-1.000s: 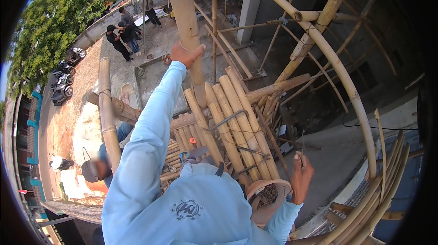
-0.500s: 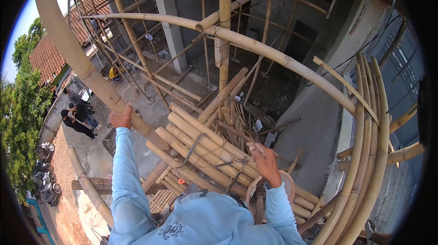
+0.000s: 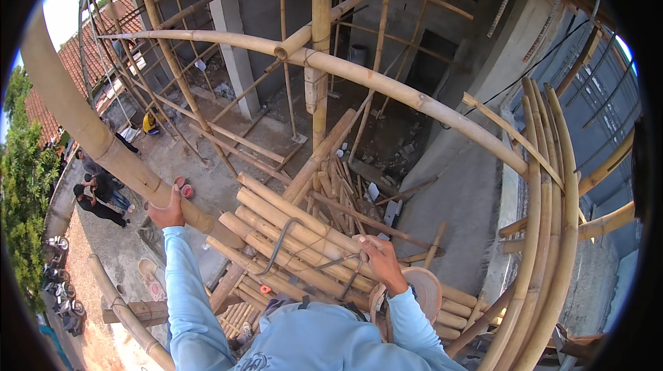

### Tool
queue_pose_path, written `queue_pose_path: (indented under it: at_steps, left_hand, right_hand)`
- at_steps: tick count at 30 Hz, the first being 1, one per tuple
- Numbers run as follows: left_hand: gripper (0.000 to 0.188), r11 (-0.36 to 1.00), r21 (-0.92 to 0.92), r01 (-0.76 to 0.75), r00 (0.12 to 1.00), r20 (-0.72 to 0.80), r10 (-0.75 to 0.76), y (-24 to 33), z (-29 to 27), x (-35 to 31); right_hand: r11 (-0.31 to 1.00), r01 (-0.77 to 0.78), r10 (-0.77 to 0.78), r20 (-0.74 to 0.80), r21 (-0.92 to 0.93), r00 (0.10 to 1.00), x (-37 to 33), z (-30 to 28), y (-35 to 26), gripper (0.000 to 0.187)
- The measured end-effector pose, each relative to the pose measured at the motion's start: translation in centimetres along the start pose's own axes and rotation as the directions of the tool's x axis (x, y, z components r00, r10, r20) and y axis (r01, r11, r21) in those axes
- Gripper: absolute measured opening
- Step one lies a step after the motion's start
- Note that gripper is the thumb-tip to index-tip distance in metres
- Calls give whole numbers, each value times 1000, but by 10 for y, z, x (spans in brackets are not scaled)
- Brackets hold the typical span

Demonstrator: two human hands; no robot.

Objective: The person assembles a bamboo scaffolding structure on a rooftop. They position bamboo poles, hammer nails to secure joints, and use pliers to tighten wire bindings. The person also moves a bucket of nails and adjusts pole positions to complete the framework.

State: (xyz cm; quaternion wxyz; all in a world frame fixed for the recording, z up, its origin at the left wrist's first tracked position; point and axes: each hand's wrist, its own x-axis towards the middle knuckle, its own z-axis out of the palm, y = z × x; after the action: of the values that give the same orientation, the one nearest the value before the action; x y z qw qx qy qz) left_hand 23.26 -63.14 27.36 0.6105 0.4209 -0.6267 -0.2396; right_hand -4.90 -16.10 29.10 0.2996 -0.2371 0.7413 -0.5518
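My left hand point(image 3: 166, 211) is closed round a thick bamboo pole point(image 3: 114, 153) that slants up to the far left. The pole's lower end lies beside a platform of bamboo poles point(image 3: 304, 222). Over this platform, on the right, my right hand point(image 3: 382, 258) is closed with its fingers pinched together; whatever is in them is too small or hidden to make out. Left of that hand, a bent metal rod point(image 3: 280, 246) lies across the poles. A round tan thing with a rim point(image 3: 423, 290) sits beside my right forearm, partly covered by it.
A horizontal bamboo pole point(image 3: 414, 98) crosses ahead, meeting an upright post point(image 3: 321, 39). Several bamboo poles point(image 3: 545, 219) stand bundled at the right. Far below are the concrete ground point(image 3: 228, 136), people point(image 3: 97, 198) and parked motorcycles point(image 3: 62, 288). Steel bars point(image 3: 549, 12) hang at upper right.
The whole view has shifted, so most of the scene sits further left. Both hands stay closed, the left on the bamboo pole. More of the round tan thing beside my right forearm shows now.
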Motion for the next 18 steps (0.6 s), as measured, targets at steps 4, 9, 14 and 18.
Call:
queue_pose_path:
  at_steps: [4,9,14,18]
  left_hand:
    - [41,993,-52,-106,994,12,107,22,2,-8]
    - [34,998,29,-47,999,28,46,44,5,-12]
    - [44,997,74,-5,1000,26,3,40,-7,-9]
    - [49,990,137,-29,999,47,23,37,2,-9]
  right_hand:
    - [965,-69,74,-9,253,997,16,25,-16,38]
    - [913,-194,180,72,360,981,33,55,-24,41]
    - [913,-265,227,151,310,962,29,67,-16,40]
    - [861,-355,334,121,365,935,35,67,-9,36]
